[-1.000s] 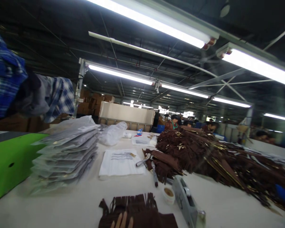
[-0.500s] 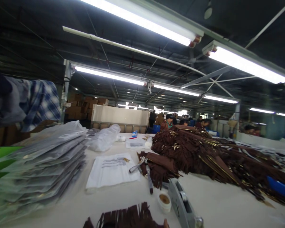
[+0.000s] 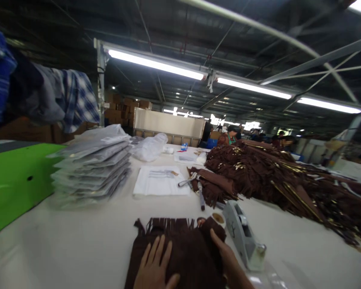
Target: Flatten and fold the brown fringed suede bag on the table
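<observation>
A brown fringed suede piece (image 3: 180,249) lies flat on the white table (image 3: 87,237) right in front of me. My left hand (image 3: 155,267) rests flat on it with fingers spread. My right hand (image 3: 225,257) grips its right edge, where the cloth bunches up and folds over. A grey tape dispenser (image 3: 243,237) stands just right of that hand, and a small round tape roll (image 3: 219,218) sits beyond the cloth's corner.
A big heap of brown fringed pieces (image 3: 276,180) fills the right. White sheets (image 3: 161,180), a metal tool (image 3: 188,181) and a pen (image 3: 201,196) lie mid-table. Stacked clear bags (image 3: 93,168) and a green box (image 3: 15,180) stand left. People work far behind.
The view has tilted down, bringing both hands and the whole brown piece into sight. My right hand now holds the cloth's right edge; earlier only fingertips showed.
</observation>
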Demonstrator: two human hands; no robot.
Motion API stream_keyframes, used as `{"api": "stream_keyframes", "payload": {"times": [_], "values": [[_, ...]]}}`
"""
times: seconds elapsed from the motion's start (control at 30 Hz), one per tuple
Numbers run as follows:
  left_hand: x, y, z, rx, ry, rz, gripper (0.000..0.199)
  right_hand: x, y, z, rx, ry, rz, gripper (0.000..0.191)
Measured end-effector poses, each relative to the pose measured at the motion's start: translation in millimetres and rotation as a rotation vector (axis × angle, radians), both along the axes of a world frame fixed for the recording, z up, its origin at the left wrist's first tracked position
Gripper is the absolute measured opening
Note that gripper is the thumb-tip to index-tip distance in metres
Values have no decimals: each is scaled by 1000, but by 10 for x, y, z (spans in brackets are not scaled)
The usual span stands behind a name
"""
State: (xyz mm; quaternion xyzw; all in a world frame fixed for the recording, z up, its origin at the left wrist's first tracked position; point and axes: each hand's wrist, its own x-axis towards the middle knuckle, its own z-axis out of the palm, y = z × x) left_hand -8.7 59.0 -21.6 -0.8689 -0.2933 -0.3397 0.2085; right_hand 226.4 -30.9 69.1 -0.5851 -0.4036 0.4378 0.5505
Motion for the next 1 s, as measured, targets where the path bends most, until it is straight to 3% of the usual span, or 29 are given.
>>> {"api": "stream_keyframes", "payload": {"times": [0.07,0.17,0.27,0.4,0.67,0.83,0.93,1.0], "values": [[-35,-112,140,-173,11,52,71,-22,-7,-10,-84,-71,65,72],[-16,-229,298,-371,37,56,73,-78,22,-128,-80,-570,104,71],[5,-277,354,-451,37,44,73,-245,25,-342,-72,-1002,171,67],[-6,-287,381,-465,30,14,69,-532,-29,-490,-45,-1218,205,60],[-23,-280,425,-466,56,25,57,-898,-141,-538,-68,-1158,149,56],[-26,-274,451,-466,45,28,47,-1195,-218,-629,-110,-1021,62,65],[-20,-275,461,-463,35,33,43,-1233,-352,-482,-76,-846,56,68],[-12,-276,448,-459,24,32,43,-1111,-473,-285,-20,-738,94,54]]}}
